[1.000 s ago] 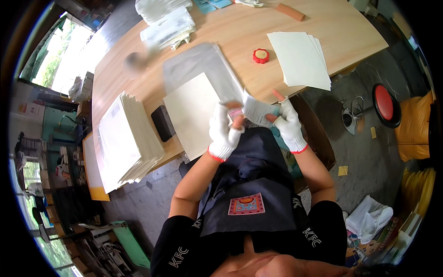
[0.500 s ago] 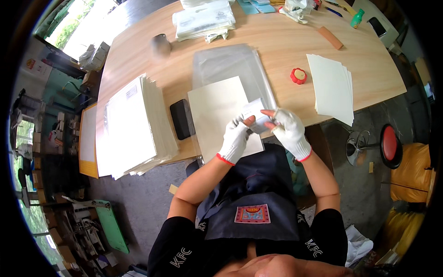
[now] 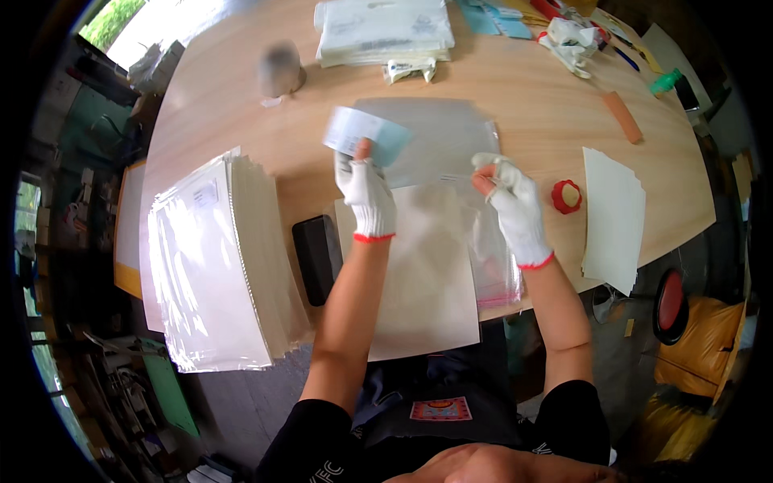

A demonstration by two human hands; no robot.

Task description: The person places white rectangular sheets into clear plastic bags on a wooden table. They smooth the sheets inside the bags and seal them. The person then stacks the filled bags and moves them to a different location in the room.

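Note:
Both hands wear white knit gloves with red cuffs and bare fingertips. My left hand (image 3: pixel 364 189) is closed on a small stack of white and pale-blue labels (image 3: pixel 354 131), held above the table with the thumb on top. My right hand (image 3: pixel 511 201) has its thumb and fingers drawn together over the right side of the clear plastic bags (image 3: pixel 419 121); whatever they pinch is too small to make out. Below and between the hands, a cream sheet of card (image 3: pixel 419 274) lies over the bags, its near edge past the table's edge.
Left stands a thick stack of bagged sheets (image 3: pixel 201 266), with a black phone (image 3: pixel 316 259) beside it. Right lie a red scalloped round object (image 3: pixel 566 196) and cream sheets (image 3: pixel 613 217). Farther off are a blurred cup (image 3: pixel 280 72), a white bag pile (image 3: pixel 385 32) and an orange-brown block (image 3: pixel 623 117).
My hands, together over the card before, have come apart. The left one has carried the labels up and to the left; the right one has moved slightly away. The view has shifted.

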